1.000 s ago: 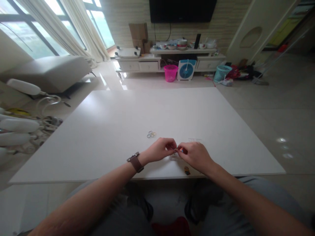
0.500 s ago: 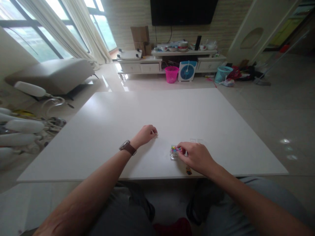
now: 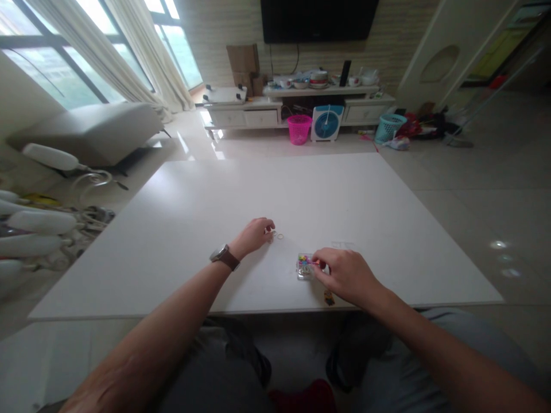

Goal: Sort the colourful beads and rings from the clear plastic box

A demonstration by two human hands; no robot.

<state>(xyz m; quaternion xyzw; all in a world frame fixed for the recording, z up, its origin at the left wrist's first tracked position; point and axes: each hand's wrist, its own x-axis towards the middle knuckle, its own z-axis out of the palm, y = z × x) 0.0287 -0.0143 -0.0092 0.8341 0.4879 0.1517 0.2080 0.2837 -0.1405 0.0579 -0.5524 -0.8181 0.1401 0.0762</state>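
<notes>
My left hand [image 3: 257, 234], a watch [image 3: 224, 256] on its wrist, is over the middle of the white table [image 3: 241, 189]. Its fingers are bent and a little apart. Small metal rings [image 3: 280, 236] lie on the table at its fingertips; some are partly hidden by the hand. My right hand [image 3: 346, 274] is closed on the right side of a small clear plastic box [image 3: 305, 267], covering that end. Inside the box show bright coloured small pieces and silvery rings. A small yellow and dark figure-like trinket [image 3: 329, 297] lies below my right hand, near the table's front edge.
Behind my right hand lies a clear plastic piece [image 3: 342, 245], hard to make out. Past the table are a pink basket [image 3: 299, 131], a blue and white fan [image 3: 326, 123] and a light blue basket [image 3: 390, 129]. White-padded metal arms [image 3: 43, 221] stand at the left.
My left hand's fingers have loosened, and rings now show separately on the table beside them. My right hand stays at the box. The view has shifted very slightly.
</notes>
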